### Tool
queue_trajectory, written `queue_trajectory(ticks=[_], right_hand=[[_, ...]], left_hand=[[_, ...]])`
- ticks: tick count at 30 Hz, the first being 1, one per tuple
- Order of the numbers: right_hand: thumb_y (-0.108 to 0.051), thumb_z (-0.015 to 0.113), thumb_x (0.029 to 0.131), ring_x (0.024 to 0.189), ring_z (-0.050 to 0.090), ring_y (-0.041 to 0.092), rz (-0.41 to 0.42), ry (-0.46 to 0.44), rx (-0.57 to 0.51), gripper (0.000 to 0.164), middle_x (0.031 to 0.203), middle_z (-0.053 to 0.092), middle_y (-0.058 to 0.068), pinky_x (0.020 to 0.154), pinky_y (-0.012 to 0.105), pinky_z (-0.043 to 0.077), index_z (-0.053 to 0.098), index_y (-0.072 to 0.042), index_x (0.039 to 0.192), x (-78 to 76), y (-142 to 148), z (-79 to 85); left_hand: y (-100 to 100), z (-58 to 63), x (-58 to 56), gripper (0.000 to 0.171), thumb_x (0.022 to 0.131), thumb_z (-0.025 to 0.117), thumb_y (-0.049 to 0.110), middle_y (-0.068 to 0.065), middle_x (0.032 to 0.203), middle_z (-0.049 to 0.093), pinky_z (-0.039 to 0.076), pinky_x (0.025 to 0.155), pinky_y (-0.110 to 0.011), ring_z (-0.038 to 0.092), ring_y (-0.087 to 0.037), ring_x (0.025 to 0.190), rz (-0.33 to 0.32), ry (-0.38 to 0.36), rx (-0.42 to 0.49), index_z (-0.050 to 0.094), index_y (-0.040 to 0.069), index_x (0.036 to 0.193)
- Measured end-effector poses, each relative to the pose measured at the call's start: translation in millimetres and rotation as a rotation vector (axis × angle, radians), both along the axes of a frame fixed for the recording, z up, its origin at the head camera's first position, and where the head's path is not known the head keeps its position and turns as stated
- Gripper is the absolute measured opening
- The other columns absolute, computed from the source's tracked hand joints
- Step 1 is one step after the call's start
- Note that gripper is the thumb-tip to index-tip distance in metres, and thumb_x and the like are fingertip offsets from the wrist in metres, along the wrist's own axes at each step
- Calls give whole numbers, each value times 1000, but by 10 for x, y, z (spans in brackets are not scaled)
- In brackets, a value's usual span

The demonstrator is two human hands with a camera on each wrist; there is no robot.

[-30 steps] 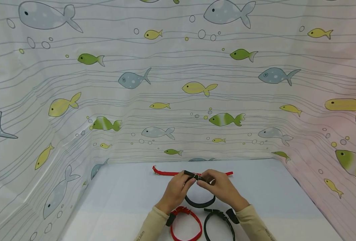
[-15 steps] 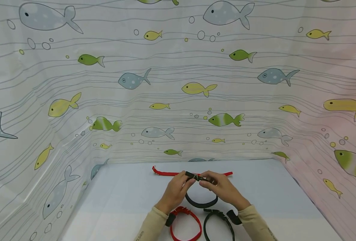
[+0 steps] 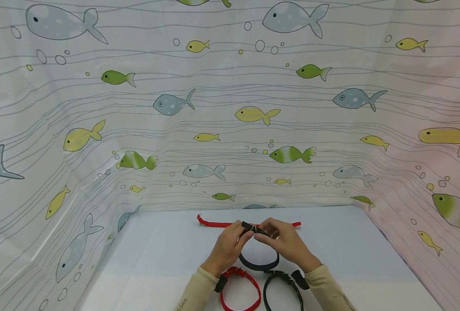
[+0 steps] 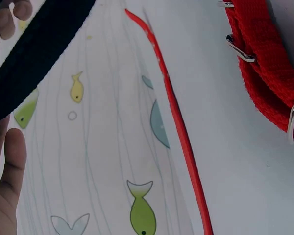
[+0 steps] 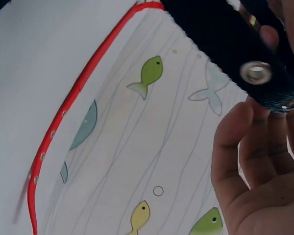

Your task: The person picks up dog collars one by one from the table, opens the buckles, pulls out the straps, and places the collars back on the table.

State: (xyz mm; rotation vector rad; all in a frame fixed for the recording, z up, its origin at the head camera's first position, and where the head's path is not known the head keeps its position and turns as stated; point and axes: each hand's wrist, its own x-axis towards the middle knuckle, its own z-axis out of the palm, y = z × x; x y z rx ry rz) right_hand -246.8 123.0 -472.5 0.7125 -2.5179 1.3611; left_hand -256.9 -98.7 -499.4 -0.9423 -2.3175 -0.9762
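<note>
A black strap with metal eyelets, which looks like a dog collar, is held up in a loop between both hands. My left hand pinches its left side near the top, with the thumb towards the middle. Opposite it, my right hand pinches the other side close to the buckle area. In the right wrist view the collar shows round eyelets above curled fingers. The left wrist view catches the dark band beside the fingertips. Fingers hide most of the fastening.
A long red strap lies straight behind the hands on the white table. Closer in, a red collar and a second black collar lie as loops between the forearms. A fish-printed curtain surrounds the table.
Both hands keep their grip on the black collar and shift only slightly. Its lower loop swings a little right, then back left. The other straps stay put.
</note>
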Motion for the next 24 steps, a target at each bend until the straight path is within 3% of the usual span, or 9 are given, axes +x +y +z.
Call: queue_trajectory(ticks=[10, 19, 24], right_hand=[[-37, 70, 97, 70, 62, 14, 98, -81, -37, 20, 90, 67, -5, 61, 29, 51, 70, -29, 115, -10, 80, 1], [-47, 72, 93, 78, 66, 8, 36, -40, 3, 25, 87, 69, -13, 70, 29, 56, 66, -29, 109, -23, 16, -5], [-42, 72, 94, 73, 67, 15, 76, -71, -25, 21, 84, 66, -7, 65, 30, 54, 66, -27, 106, -48, 20, -13]], left_hand=[[-42, 26, 10, 11, 103, 61, 27, 11, 90, 50, 44, 66, -20, 48, -5, 80, -12, -12, 42, 65, 19, 110], [-40, 11, -5, 17, 105, 58, 31, 11, 90, 50, 43, 64, -19, 47, -5, 79, -9, -4, 27, 65, 19, 113], [-34, 8, -2, 17, 105, 57, 32, 12, 90, 50, 43, 65, -20, 47, -4, 79, -6, -17, 16, 65, 19, 112]])
